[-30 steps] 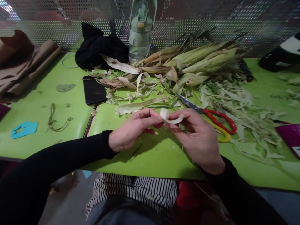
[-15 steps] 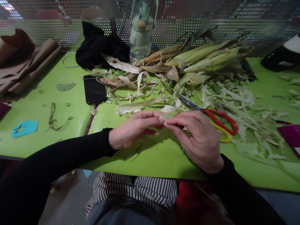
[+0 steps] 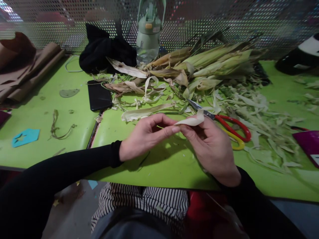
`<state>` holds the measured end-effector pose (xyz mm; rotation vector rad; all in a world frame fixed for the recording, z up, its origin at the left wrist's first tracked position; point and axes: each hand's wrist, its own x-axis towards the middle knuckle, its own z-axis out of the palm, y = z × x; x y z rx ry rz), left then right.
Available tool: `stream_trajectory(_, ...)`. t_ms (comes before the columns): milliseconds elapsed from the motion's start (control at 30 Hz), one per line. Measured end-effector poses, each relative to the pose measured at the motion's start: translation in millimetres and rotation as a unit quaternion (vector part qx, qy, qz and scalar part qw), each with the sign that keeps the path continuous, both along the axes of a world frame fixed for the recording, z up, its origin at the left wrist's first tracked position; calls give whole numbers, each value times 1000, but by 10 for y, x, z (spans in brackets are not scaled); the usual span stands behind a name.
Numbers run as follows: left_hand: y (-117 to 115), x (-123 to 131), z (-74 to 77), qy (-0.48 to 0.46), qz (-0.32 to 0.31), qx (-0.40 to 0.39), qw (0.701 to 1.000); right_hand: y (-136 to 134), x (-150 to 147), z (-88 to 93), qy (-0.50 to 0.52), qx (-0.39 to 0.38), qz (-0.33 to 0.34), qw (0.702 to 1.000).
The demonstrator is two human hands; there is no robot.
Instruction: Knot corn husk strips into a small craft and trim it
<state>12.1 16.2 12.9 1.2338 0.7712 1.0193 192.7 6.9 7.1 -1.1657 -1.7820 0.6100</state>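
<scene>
A pale strip of corn husk [image 3: 190, 122] is pinched between my two hands above the front of the green table [image 3: 159, 169]. My left hand [image 3: 149, 134] grips one end between thumb and fingers. From the other side, my right hand [image 3: 211, 146] presses its thumb and forefinger on the same end, and the strip's free part curls up over the right fingers. Right behind the right hand lie scissors [image 3: 231, 124] with red and yellow handles, blades pointing away to the left. A longer husk piece [image 3: 147, 112] rests flat beyond my left hand.
Whole corn husks [image 3: 219, 63] are heaped at the back, with shredded strips [image 3: 264, 119] on the right. A phone [image 3: 99, 95], a water bottle [image 3: 149, 39], black cloth [image 3: 107, 49], brown paper [image 3: 27, 69] and a blue paper cutout [image 3: 26, 137] also lie about. A perforated screen [image 3: 199, 23] stands behind.
The strip's free end has swung from pointing upward to lying rightward over my right hand. My left fingers have closed in further, and both hands have turned slightly.
</scene>
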Motion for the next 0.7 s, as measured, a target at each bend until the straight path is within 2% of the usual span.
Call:
stream_trajectory(133, 8, -4, -11, 40, 5, 31, 999, 7, -1, 26, 37, -41, 10, 998)
stream_trajectory(267, 9, -8, 5, 46, 17, 25, 998, 5, -4, 35, 39, -41, 23, 998)
stream_trajectory(500, 5, -17, 22, -51, -15, -130, 990, 7, 3, 18, 24, -18, 30, 999)
stream_trajectory(600, 16, -17, 8, -80, -21, -186, 979, 5, -3, 32, -27, 40, 34, 998)
stream_trajectory(700, 23, -20, 2, -84, -27, -197, 976, 0, -14, 41, -62, 86, 44, 993)
